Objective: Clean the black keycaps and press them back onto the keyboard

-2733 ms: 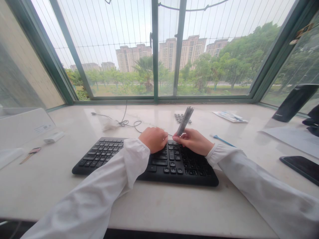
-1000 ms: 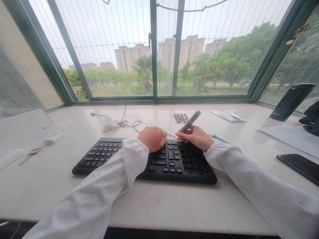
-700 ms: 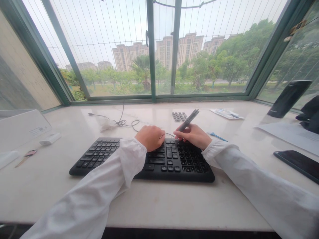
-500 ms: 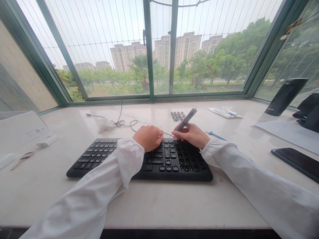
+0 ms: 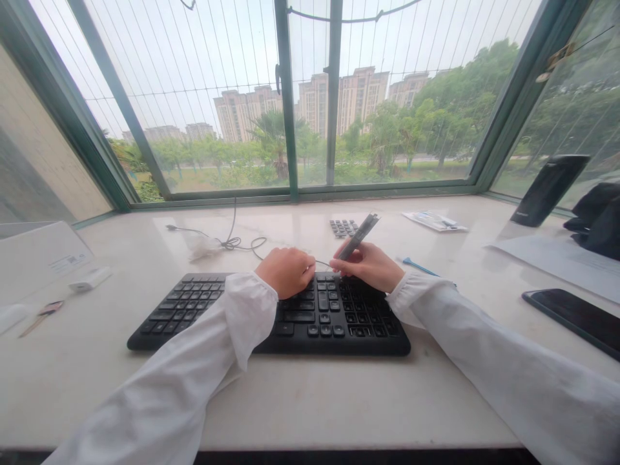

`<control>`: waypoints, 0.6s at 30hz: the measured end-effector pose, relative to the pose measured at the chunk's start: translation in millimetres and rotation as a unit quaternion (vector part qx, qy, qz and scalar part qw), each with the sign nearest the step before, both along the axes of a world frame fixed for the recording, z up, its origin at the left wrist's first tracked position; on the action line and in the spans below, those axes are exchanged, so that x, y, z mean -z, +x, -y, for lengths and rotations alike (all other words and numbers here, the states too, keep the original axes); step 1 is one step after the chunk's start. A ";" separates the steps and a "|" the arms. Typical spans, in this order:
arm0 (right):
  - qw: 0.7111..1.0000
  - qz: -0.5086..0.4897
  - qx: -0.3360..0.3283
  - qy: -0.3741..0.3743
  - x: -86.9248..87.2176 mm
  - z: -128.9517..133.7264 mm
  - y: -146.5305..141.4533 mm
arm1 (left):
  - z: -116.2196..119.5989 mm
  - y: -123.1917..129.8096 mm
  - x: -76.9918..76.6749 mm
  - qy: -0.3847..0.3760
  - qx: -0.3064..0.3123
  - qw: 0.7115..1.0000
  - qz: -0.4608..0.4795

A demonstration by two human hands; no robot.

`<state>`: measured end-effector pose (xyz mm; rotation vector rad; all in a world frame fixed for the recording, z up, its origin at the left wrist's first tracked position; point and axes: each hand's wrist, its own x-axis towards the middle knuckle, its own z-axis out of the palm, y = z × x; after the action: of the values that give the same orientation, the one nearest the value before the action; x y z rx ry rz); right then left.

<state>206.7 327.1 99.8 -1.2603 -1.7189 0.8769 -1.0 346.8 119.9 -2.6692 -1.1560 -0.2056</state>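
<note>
A black keyboard (image 5: pixel 194 310) lies on the pale tabletop, and its right-hand block shows open sockets where keycaps are off. My right hand (image 5: pixel 371 266) is closed around a grey pen-shaped tool (image 5: pixel 358 237), tilted, its lower end down at the keyboard's upper right edge. Resting over the middle of the keyboard, my left hand (image 5: pixel 285 271) has its fingers curled in; whether they pinch anything is hidden. Several loose grey keycaps (image 5: pixel 341 227) lie in rows behind my right hand. Beside my right wrist is a thin blue tool (image 5: pixel 419 265).
A coiled cable (image 5: pixel 232 243) lies behind the keyboard. To the right are a phone (image 5: pixel 576 316), white paper (image 5: pixel 557 258), a flat packet (image 5: pixel 434 221) and a black upright device (image 5: pixel 552 189). On the left are a white box (image 5: pixel 43 255), a white adapter (image 5: pixel 90 279) and a small brush (image 5: pixel 43 316).
The whole view has shifted slightly. Both hands hold nearly the same places over the keyboard, and the grey tool stays in my right hand.
</note>
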 end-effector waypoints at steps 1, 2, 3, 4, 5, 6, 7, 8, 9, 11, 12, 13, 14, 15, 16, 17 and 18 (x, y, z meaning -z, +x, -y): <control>1.000 -0.012 0.001 -0.003 -1.1 -0.8 0.3 | -0.1 -0.2 -0.1 0.001 0.001 1.000 0.000; 1.000 -0.021 0.007 -0.004 -2.9 -1.9 1.6 | -0.2 -0.3 -0.2 0.001 0.002 1.000 0.001; 1.000 -0.022 0.018 -0.002 -5.5 -3.5 4.1 | -0.3 -0.5 -0.4 0.002 0.002 1.000 0.001; 0.999 -0.008 0.032 0.003 -8.9 -5.4 8.3 | -0.2 -0.6 -0.6 0.002 0.001 1.000 0.001; 0.998 0.024 0.053 0.009 -12.8 -7.6 14.1 | -0.1 -0.6 -0.7 0.001 0.000 1.000 0.001; 0.995 0.071 0.075 0.014 -17.0 -9.9 21.4 | 0.2 -0.4 -0.9 0.000 -0.001 1.000 0.001; 0.987 0.129 0.097 0.016 -21.1 -12.3 30.0 | 0.6 -0.2 -1.0 -0.001 -0.002 1.000 0.000; 0.975 0.188 0.121 0.011 -24.7 -14.7 39.6 | 1.0 0.0 -1.3 -0.003 -0.004 1.000 0.000; 0.961 0.239 0.138 0.005 -27.6 -16.9 49.6 | 1.2 0.1 -1.7 -0.005 -0.006 1.000 0.001; 0.932 0.326 0.160 -0.001 -30.5 -20.8 69.0 | 0.1 -1.3 -3.9 -0.011 -0.015 1.000 0.000; 0.914 0.372 0.164 -0.006 -30.5 -22.3 77.6 | -1.6 -3.5 -6.0 -0.014 -0.032 0.999 0.002; 0.896 0.413 0.164 -0.013 -29.7 -23.4 84.9 | -4.4 -7.3 -8.9 -0.016 -0.061 0.998 0.005; 0.880 0.446 0.160 -0.020 -28.4 -24.2 90.6 | -8.3 -13.0 -12.5 -0.016 -0.098 0.995 0.010; 0.870 0.468 0.152 -0.027 -26.7 -24.7 94.7 | -13.2 -20.9 -16.8 -0.014 -0.155 0.988 0.020; 0.864 0.481 0.142 -0.033 -25.0 -24.9 97.2 | -19.1 -31.1 -21.4 -0.007 -0.204 0.979 0.029; 0.862 0.488 0.130 -0.038 -23.3 -24.7 98.1 | -25.3 -43.5 -25.9 -0.001 -0.243 0.969 0.035; 0.862 0.491 0.118 -0.043 -21.8 -24.4 97.6 | -31.7 -57.6 -29.9 0.005 -0.286 0.957 0.043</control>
<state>304.3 351.5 121.6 -2.1493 -2.1916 0.1083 -58.6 378.5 149.8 -2.2100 -1.8795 -0.2224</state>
